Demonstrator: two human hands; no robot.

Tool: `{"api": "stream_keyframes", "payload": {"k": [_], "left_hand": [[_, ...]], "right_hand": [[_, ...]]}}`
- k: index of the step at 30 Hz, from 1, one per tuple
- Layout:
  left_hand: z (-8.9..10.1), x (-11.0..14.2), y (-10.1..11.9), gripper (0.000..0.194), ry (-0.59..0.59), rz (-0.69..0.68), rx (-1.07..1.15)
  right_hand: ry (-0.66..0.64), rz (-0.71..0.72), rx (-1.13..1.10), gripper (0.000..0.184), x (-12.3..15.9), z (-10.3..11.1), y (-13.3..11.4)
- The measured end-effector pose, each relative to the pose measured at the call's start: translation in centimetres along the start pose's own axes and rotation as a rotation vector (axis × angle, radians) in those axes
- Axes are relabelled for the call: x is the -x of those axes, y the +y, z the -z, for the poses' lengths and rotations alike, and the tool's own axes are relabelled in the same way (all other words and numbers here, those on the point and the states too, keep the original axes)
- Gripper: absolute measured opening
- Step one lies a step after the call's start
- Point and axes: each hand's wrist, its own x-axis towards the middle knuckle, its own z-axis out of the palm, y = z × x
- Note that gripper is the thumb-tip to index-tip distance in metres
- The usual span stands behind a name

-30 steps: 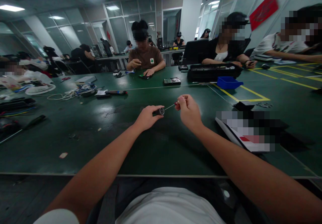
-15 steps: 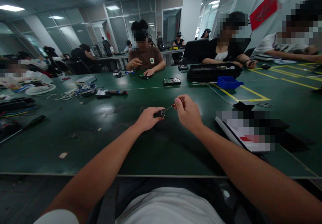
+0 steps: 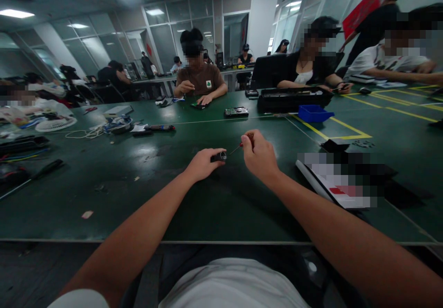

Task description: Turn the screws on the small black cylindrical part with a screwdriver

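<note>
My left hand is closed around a small dark cylinder with a metal end, held just above the green table. My right hand pinches a thin screwdriver with a red handle; its slim shaft points left and down into the cylinder's end. Both hands sit close together near the middle of the table, a little in front of me.
A booklet and dark objects lie to the right. A blue bin, a black tray and a hard drive sit farther back. Cables and tools lie at left. Other people sit across the table.
My right hand has drawn closer to the left, so less of the screwdriver shaft shows between them. A standing person has come into view at the far right.
</note>
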Motion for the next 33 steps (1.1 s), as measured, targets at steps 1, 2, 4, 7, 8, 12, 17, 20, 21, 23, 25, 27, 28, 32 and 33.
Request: {"api": "stream_keyframes", "payload": {"k": [1, 2, 4, 7, 8, 12, 17, 20, 21, 23, 25, 27, 28, 32, 33], "left_hand": [[0.05, 0.02, 0.04, 0.045, 0.007, 0.01, 0.011], [0.09, 0.04, 0.09, 0.044, 0.013, 0.018, 0.02], [0.15, 0.07, 0.21, 0.044, 0.021, 0.03, 0.036], [0.2, 0.06, 0.36, 0.044, 0.017, 0.035, 0.043], [0.22, 0.05, 0.39, 0.043, 0.013, 0.029, 0.04], [0.27, 0.0, 0.4, 0.042, 0.006, -0.014, 0.009], [0.3, 0.02, 0.44, 0.043, -0.009, -0.011, -0.036], [0.23, 0.02, 0.35, 0.043, -0.008, -0.004, -0.037], [0.2, 0.02, 0.29, 0.043, -0.003, 0.003, -0.03], [0.14, 0.01, 0.17, 0.043, 0.017, 0.028, -0.01], [0.12, 0.01, 0.06, 0.043, 0.04, 0.052, 0.012], [0.11, -0.01, -0.02, 0.042, 0.064, 0.069, 0.029], [0.11, -0.03, -0.06, 0.042, 0.08, 0.075, 0.034], [0.09, -0.13, -0.18, 0.036, 0.153, 0.079, 0.036], [0.07, -0.16, -0.2, 0.034, 0.166, 0.076, 0.042]], "right_hand": [[0.0, -0.005, 0.004, 0.022, -0.02, 0.02, 0.06], [0.001, -0.01, 0.005, 0.022, -0.04, 0.03, 0.12], [0.006, -0.015, -0.004, 0.023, -0.05, 0.04, 0.2], [0.011, -0.003, -0.059, 0.023, 0.02, 0.02, 0.17], [0.007, 0.0, -0.084, 0.023, 0.05, 0.01, 0.15], [-0.041, 0.01, -0.136, 0.025, 0.12, -0.07, 0.2], [-0.062, 0.017, -0.118, 0.026, 0.04, -0.13, 0.45], [-0.053, 0.024, -0.077, 0.025, -0.03, -0.08, 0.44], [-0.051, 0.022, -0.064, 0.025, -0.05, -0.06, 0.42], [-0.049, 0.011, -0.044, 0.025, -0.09, -0.02, 0.37], [-0.043, -0.002, -0.03, 0.024, -0.13, 0.02, 0.33], [-0.035, -0.013, -0.024, 0.024, -0.15, 0.06, 0.3], [-0.032, -0.017, -0.023, 0.024, -0.16, 0.07, 0.28], [-0.021, -0.025, -0.038, 0.023, -0.14, 0.11, 0.21], [-0.021, -0.025, -0.043, 0.023, -0.13, 0.12, 0.19]]}}
